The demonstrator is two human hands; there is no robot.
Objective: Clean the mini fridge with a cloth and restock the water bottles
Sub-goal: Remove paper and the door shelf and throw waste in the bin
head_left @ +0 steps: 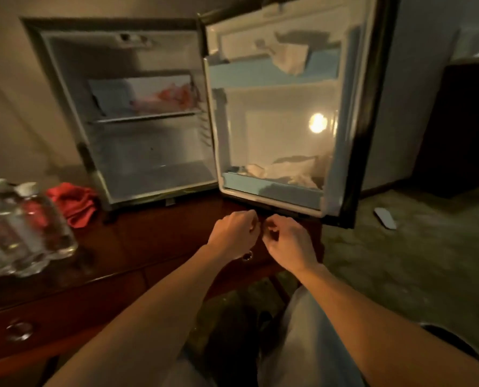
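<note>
The fridge [137, 113] stands on a dark wooden dresser [148, 241], far from the person, with its door [283, 113] swung wide to the right. Both hands sit together just below the door's near bottom edge, well right of the other task things. The red cloth [74, 203] lies crumpled on the dresser top at the fridge's left near corner, well apart from either hand. The bottles [23, 227], clear with pale caps, stand bunched at the far left of the dresser, nearer than the cloth and farther still from the hands.

The left hand [234, 233] has its fingers curled in, knuckles toward the door. The right hand [284, 241] is curled likewise, its fingertips turned toward the left hand. The two nearly meet. I cannot tell whether either one pinches something small between them or holds nothing, and I cannot tell whether they touch the door's edge.

Inside the fridge a wire shelf [146, 117] carries a flat packet with red on it. White crumpled cloths rest in the door: one [285, 58] in the upper rack, one [285, 171] in the lower rack. A round glare shines on the door's inner panel. A pale flat thing [385, 218] lies on the carpet at right.
</note>
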